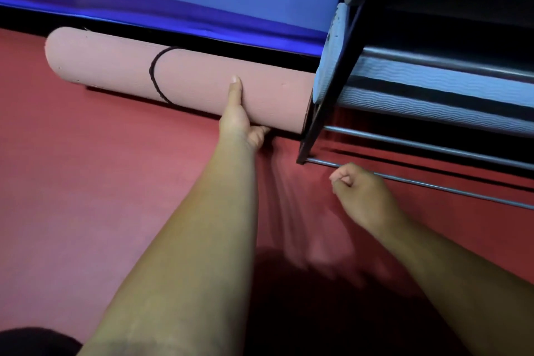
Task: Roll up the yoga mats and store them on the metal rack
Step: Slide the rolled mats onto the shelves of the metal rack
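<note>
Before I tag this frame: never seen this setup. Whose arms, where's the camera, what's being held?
There is no machine here. A person works with bare hands, and the single picture comes from a camera worn on their head, looking forward and down. The two arms reaching in from the bottom are the wearer's own. The left hand grips a rolled pink yoga mat with a black band around it, thumb on top. The mat's right end is at the side frame of the metal rack. Blue-grey rolled mats lie on the rack. The right hand is curled near the lowest rail and seems to hold nothing. Underneath is a red floor.
</note>
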`<state>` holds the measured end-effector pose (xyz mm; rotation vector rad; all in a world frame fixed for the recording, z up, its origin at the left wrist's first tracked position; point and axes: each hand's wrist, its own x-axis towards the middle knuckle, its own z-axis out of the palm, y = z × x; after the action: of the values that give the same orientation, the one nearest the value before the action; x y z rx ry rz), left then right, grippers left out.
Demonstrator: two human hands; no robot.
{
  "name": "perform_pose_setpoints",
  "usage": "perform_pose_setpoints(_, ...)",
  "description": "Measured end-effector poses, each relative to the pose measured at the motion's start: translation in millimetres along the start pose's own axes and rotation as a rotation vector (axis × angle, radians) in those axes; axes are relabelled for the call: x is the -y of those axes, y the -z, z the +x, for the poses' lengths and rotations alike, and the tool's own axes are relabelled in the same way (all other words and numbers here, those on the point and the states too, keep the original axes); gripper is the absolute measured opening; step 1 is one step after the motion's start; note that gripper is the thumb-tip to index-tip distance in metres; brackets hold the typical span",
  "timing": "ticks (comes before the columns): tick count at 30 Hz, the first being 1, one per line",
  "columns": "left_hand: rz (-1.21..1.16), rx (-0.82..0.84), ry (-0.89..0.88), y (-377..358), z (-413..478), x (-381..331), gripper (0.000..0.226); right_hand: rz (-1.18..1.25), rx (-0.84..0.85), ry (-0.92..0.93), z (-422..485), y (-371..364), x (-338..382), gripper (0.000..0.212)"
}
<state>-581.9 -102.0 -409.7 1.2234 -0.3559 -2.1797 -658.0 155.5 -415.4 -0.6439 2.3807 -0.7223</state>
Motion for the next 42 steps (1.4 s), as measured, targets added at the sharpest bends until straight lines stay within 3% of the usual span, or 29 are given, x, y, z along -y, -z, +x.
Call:
perform_pose_setpoints(5,0.010,0.037,0.000,1,15,19,0.079,0.238,0.030,-0.100,12,0,-3,0.023)
perform_pose_setpoints(8,0.019,0.108,-0.005,2,14,24,0.062,0.383,0.015,-0.133,18,-1,4,0.017)
perform_pose_setpoints(11,0.033,0.193,0.014,0,5,38,0.048,0.675,0.028,-0.206,29,0,14,0.015)
perform_pose_setpoints(14,0.158,0.219,0.023,-2,-4,60,0.072,0.920,0.058,-0.288,37,2,24,0.007)
perform_pose_setpoints(16,0.265,0.262,0.062,-2,-7,74,0.087,1.026,0.046,-0.324,41,1,28,0.013)
perform_pose_setpoints(21,0.467,0.307,0.124,-4,-18,75,0.038,1.168,-0.066,-0.380,54,-2,29,0.045)
perform_pose_setpoints(25,0.580,0.241,0.179,2,-18,61,0.048,1.449,-0.123,-0.442,73,-7,31,0.045)
perform_pose_setpoints(31,0.330,0.182,0.206,12,-12,41,0.101,1.707,-0.187,-0.459,79,-10,40,0.052)
perform_pose_setpoints(35,0.050,0.028,0.041,23,-5,6,0.103,1.758,-0.186,-0.452,70,0,25,0.040)
perform_pose_setpoints(40,0.003,0.015,0.063,29,1,-19,0.093,1.721,-0.175,-0.398,55,20,-16,0.061)
perform_pose_setpoints(42,0.107,0.041,0.086,28,2,-9,0.085,1.699,-0.173,-0.381,52,27,-22,0.062)
